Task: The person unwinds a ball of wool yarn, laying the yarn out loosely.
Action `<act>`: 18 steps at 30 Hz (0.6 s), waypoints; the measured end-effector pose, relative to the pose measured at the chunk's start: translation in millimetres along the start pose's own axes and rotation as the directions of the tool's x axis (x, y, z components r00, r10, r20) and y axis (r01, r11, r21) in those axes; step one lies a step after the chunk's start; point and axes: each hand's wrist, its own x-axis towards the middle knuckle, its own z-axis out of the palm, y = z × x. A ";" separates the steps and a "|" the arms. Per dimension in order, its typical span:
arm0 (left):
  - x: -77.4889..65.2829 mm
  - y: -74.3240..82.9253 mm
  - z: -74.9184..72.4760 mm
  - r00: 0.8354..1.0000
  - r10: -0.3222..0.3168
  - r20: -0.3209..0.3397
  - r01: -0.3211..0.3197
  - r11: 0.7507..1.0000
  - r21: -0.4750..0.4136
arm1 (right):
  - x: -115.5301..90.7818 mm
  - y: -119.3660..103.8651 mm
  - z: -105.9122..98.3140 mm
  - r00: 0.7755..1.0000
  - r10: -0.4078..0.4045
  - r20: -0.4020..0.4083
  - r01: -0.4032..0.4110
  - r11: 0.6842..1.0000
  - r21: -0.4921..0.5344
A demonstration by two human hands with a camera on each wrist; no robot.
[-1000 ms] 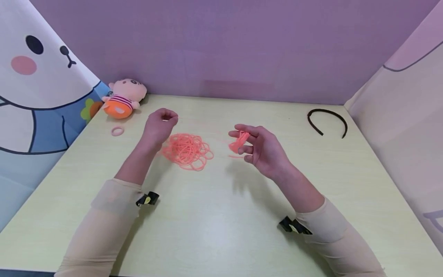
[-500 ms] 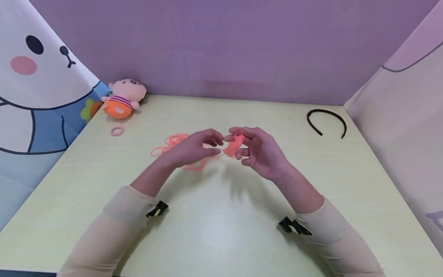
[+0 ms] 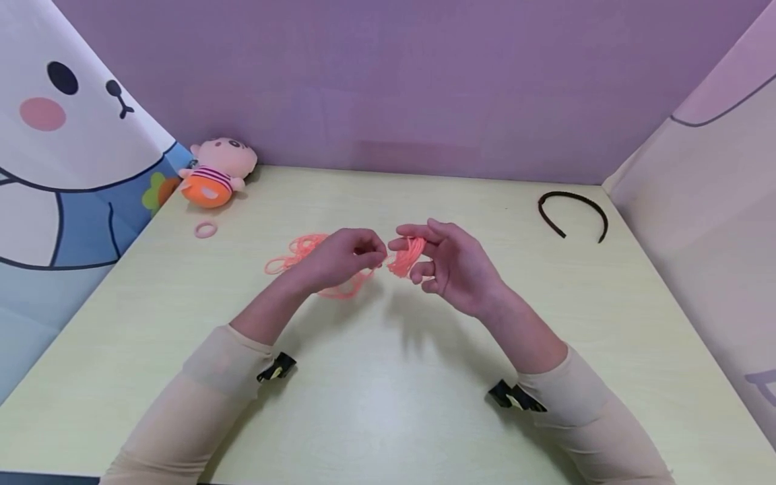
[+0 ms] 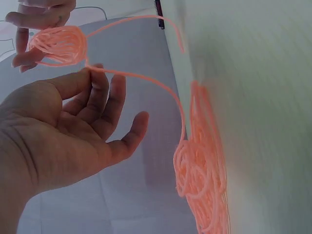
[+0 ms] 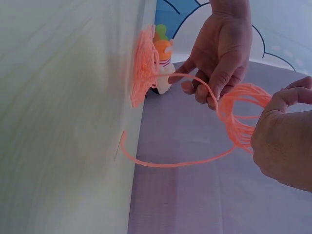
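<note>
A salmon-pink cord is wound into a small coil (image 3: 407, 257) round the bent fingers of my right hand (image 3: 465, 273), which holds it above the middle of the table. Close by on its left, my left hand (image 3: 339, 259) pinches the running strand (image 4: 141, 77) between thumb and index finger; its other fingers are loosely bent. That strand leads down to a loose pile of the same cord (image 4: 202, 175) on the table, partly hidden behind my left hand in the head view. A short free tail (image 5: 180, 164) hangs from the coil in the right wrist view.
On the pale table, a plush doll (image 3: 218, 174) lies at the back left with a pink ring (image 3: 205, 230) in front of it. A dark headband (image 3: 572, 195) lies at the back right. Purple fabric (image 3: 388, 87) rises behind the table.
My left hand has come from beyond the pile rightward to the coil, and its fingertips have closed on the strand there. The right hand has shifted only slightly, still carrying the coil.
</note>
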 end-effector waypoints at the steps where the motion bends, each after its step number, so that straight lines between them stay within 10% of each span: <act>1: -0.2 0.1 -0.1 1.000 -0.001 -0.010 0.001 1.000 -0.013 | 0.0 0.0 0.0 1.000 0.000 -0.002 0.000 1.000 0.000; 11: -2.3 2.5 5.1 0.984 0.036 0.173 -0.035 0.999 -0.008 | -0.1 -0.5 -0.3 1.000 -0.004 0.000 0.004 1.000 0.018; 18: -2.2 3.5 0.1 0.996 -0.024 0.084 0.027 0.999 -0.030 | -0.7 -1.9 -0.9 1.000 0.001 0.014 -0.001 1.000 0.027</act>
